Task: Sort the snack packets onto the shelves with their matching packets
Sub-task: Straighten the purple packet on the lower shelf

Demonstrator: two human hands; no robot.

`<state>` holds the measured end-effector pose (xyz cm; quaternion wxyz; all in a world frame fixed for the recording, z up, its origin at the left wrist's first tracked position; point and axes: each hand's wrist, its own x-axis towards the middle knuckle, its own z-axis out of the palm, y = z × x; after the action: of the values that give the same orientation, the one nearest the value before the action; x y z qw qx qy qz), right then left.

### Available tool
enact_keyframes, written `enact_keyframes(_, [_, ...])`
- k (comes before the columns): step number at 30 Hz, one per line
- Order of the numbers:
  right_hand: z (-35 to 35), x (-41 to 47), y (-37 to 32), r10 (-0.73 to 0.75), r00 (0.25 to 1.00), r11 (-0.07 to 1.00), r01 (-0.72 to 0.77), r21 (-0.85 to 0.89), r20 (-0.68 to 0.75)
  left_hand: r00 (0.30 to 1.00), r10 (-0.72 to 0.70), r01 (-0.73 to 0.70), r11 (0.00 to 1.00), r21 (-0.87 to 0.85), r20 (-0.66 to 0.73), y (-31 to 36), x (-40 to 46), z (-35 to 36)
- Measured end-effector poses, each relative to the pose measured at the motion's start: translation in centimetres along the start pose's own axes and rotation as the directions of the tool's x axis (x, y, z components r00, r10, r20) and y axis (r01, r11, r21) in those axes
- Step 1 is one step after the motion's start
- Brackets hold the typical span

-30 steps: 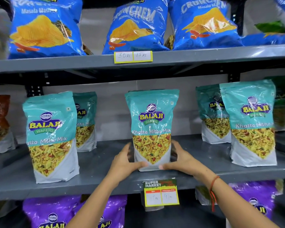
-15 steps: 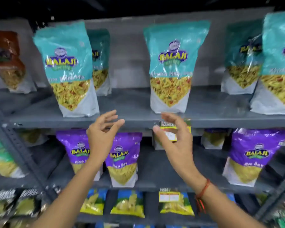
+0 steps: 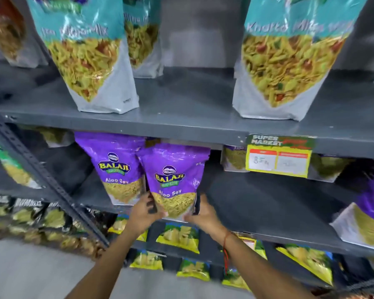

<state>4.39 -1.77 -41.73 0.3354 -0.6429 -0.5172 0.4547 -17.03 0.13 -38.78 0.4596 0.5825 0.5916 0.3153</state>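
A purple Balaji Aloo Sev packet (image 3: 174, 180) stands upright on the lower grey shelf (image 3: 257, 203). My left hand (image 3: 144, 213) grips its bottom left corner and my right hand (image 3: 203, 214) grips its bottom right corner. A second purple Aloo Sev packet (image 3: 115, 167) stands just behind and to its left, partly overlapped. Another purple packet (image 3: 367, 214) sits at the far right of the same shelf. On the shelf above (image 3: 181, 117) stand teal Khatta Mitha Mix packets, one at left (image 3: 86, 55) and one at right (image 3: 289, 57).
A yellow price tag (image 3: 279, 157) hangs from the upper shelf's front edge. Small yellow-green snack packets (image 3: 179, 236) line the shelves below my hands. A slanted grey slotted upright (image 3: 48, 180) crosses at the left. The grey floor (image 3: 30, 272) shows at bottom left.
The view dropped from the teal packet's shelf to the one below. Both hands, empty and open before, moved down and closed on the front purple Aloo Sev packet.
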Motion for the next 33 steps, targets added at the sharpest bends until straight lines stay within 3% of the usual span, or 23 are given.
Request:
enact_keyframes(6, [0.2, 0.5, 0.1, -0.007, 0.999, 0.995, 0.010, -0.097, 0.036, 0.998, -0.061, 0.060, 0.998, 0.032, 0.016, -2.9, 1.2, 0.3])
enact_keyframes(13, [-2.1, 0.0, 0.0, -0.066, 0.998, 0.981, 0.064, -0.184, -0.005, 0.999, 0.029, -0.028, 0.999, 0.038, -0.025, -0.3, 0.3, 2.8])
enact_keyframes(22, [-11.1, -1.7, 3.0, -0.038, 0.993, 0.989, 0.021, -0.144, -0.116, 0.992, 0.126, -0.126, 0.992, 0.009, -0.008, 3.9, 0.2, 11.4])
enact_keyframes(33, [-15.8, -2.3, 6.3, -0.025, 0.996, 0.988, 0.010, -0.157, -0.091, 0.993, 0.114, -0.112, 0.993, 0.038, -0.042, 4.8, -0.1, 17.2])
